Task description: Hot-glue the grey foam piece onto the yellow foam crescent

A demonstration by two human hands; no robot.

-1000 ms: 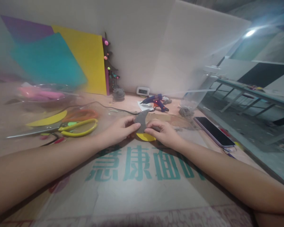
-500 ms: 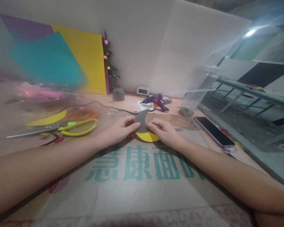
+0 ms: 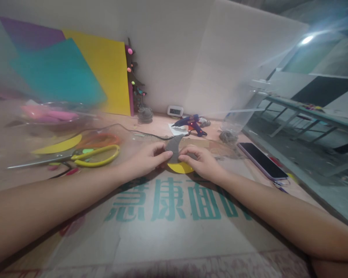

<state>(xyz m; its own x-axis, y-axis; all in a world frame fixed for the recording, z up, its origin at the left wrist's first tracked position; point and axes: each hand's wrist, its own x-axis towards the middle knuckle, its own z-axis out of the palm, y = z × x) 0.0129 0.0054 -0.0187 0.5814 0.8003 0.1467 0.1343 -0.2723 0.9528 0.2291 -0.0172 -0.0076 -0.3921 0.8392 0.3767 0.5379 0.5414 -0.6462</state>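
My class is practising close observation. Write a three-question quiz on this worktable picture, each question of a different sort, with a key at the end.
1. True or false: the phone lies to the right of the person's right hand.

2. Multiple choice: what does the person's left hand hold?
A) a glue gun
B) a curved gray piece
C) a white clock

3. Fill in the gap: the scissors have one orange handle loop, and the loop nearer the viewer is ____.

Key: 1. True. 2. B. 3. Yellow.
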